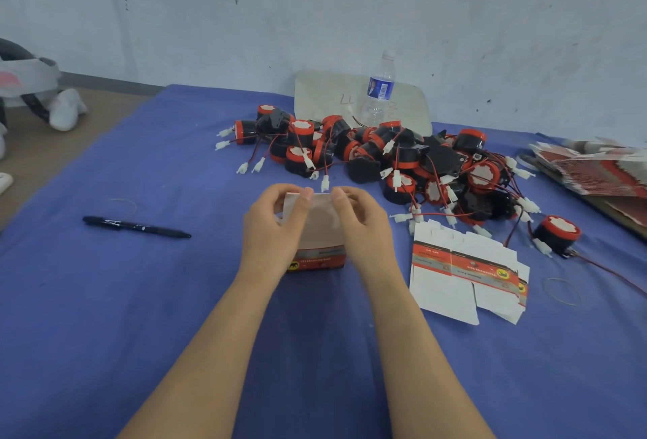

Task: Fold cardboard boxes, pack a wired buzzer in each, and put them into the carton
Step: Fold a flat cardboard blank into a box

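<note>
A blue cloth-covered surface (105, 298) carries a black marker pen (136, 226) lying on its side at the left, with a thin pale rubber band (123, 199) just beyond it and a second rubber band (561, 279) well apart at the right. At the far edge, a clear plastic water bottle with a blue label (380, 88) stands upright in front of a pale rounded board with red scribbles (325, 99), which leans on the scuffed white wall (315, 1). A grey and white plush toy (31, 88) sits on the brown floor (70, 144) at the left.
</note>
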`<state>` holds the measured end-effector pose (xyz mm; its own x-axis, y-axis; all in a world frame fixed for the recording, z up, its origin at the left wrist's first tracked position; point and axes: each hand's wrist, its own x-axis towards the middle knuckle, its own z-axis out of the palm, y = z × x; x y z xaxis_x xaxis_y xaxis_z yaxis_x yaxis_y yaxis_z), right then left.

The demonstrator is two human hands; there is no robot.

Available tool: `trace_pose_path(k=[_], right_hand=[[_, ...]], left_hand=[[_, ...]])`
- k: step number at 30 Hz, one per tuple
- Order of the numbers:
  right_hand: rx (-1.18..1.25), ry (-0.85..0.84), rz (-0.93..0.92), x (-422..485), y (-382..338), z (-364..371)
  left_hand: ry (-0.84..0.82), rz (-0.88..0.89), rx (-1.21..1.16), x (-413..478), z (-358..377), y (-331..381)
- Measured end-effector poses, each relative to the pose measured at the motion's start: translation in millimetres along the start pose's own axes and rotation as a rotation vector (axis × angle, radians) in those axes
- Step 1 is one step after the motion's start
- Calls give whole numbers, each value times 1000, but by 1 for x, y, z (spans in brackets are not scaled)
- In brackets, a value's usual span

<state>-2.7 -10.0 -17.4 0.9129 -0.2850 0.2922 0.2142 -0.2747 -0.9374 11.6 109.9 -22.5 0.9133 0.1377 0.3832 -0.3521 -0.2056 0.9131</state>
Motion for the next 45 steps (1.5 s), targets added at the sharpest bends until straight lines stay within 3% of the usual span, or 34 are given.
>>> trace_pose_path(k=[9,14,16,20,24,28,30,32,35,38,40,42,45], right_hand=[[-74,118,2,-1,4,2],[-451,208,-222,-6,-1,2],[-391,200,-216,-4,-3,-6],[-201,10,-22,6,-6,-29],[-128,-76,185,10,-1,-44],[-105,150,198,13,5,-41],[-99,271,154,13,3,-37],[-55,279,79,9,0,-31],[-20,209,21,6,-2,-20],[292,78,265,7,-5,-17],[523,10,481,9,-5,-22],[526,-73,606,9,-3,-26],[335,-130,581,7,1,-24]], left_hand=[[18,-1,26,-1,6,-4],[32,37,-14,-6,6,-2],[-5,-17,-51,-6,6,-2],[-59,-179,-126,0,4,-5],[71,-360,-305,-2,9,-8],[185,-444,-410,-6,16,-6],[116,-431,-355,-9,19,-4],[25,-447,-308,-11,24,-4],[52,-513,-444,-10,23,-1],[146,-523,-602,-6,14,2],[92,-473,-671,-5,9,5],[1,-413,-658,-7,10,8],[-25,-379,-560,-10,15,10]])
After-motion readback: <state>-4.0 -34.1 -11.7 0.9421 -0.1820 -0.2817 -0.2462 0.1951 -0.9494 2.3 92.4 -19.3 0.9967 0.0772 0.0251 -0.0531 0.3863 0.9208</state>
